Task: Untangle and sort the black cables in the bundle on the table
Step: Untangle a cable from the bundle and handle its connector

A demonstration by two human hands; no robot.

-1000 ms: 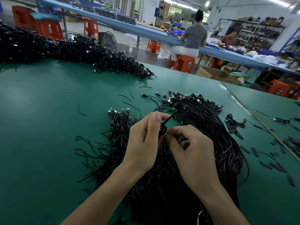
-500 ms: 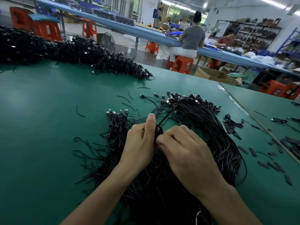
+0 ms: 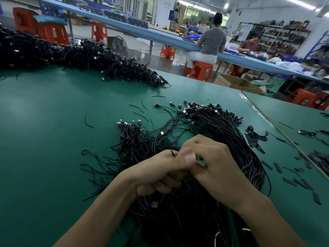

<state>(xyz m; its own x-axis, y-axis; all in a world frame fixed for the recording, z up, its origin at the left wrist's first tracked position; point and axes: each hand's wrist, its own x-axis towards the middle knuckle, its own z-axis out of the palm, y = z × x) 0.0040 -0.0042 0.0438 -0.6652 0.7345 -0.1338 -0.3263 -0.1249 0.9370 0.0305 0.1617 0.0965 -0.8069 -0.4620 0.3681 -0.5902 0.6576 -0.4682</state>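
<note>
A big bundle of black cables [image 3: 222,132] with plug ends lies on the green table [image 3: 44,139] in front of me. A smaller tangled clump [image 3: 130,138] sits at its left. Both my hands meet above the bundle's near part. My left hand [image 3: 156,173] is curled, and a short black cable tip [image 3: 172,152] sticks up from its grip. My right hand [image 3: 213,164] presses against the left, fingers curled; what they hold is hidden and blurred.
A long heap of black cables [image 3: 80,54] runs along the table's far left edge. Short black strips [image 3: 277,167] and loose cable bits lie scattered at the right. A second green table [image 3: 293,118] adjoins on the right. People sit at a blue bench beyond.
Both hands have dropped nearer to me and closed together. The left hand has turned into a fist; the long cable loop seen rising between the fingers is now only a short tip.
</note>
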